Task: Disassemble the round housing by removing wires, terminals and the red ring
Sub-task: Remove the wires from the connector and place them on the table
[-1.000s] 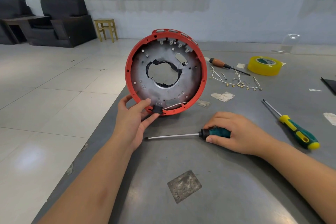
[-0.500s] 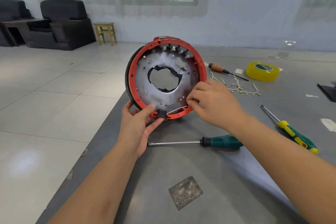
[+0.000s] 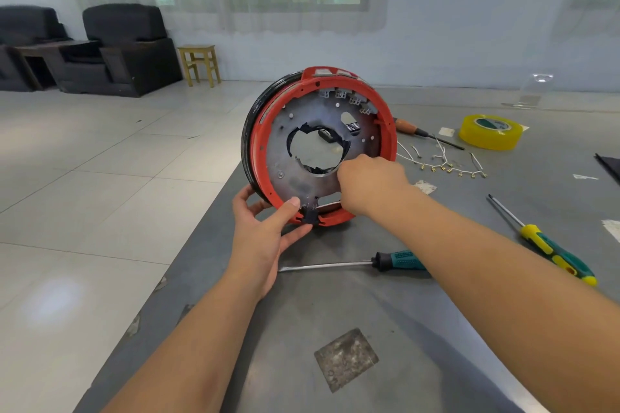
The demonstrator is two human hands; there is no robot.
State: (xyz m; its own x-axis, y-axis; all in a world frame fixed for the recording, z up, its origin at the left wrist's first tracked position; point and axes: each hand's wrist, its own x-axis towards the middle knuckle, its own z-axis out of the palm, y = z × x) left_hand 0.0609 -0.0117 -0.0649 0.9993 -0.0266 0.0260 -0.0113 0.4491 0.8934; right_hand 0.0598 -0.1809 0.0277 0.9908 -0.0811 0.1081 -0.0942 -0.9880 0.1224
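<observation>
The round housing stands on edge on the grey table, its grey inner plate facing me inside the red ring, with a black rim behind. My left hand grips its lower left edge, thumb by a black connector. A white wire runs right from that connector. My right hand is curled against the plate's lower right, where the wire ends; its fingertips are hidden. Small white terminals sit along the plate's top.
A teal-handled screwdriver lies just below the housing. A green-yellow screwdriver lies right, removed wires with terminals, an orange-handled screwdriver and a yellow tape roll behind. The table's left edge drops to tiled floor.
My right hand let go of the teal screwdriver, rose to the housing and closed in at the wire's end. The housing has turned slightly, showing its black rim at left.
</observation>
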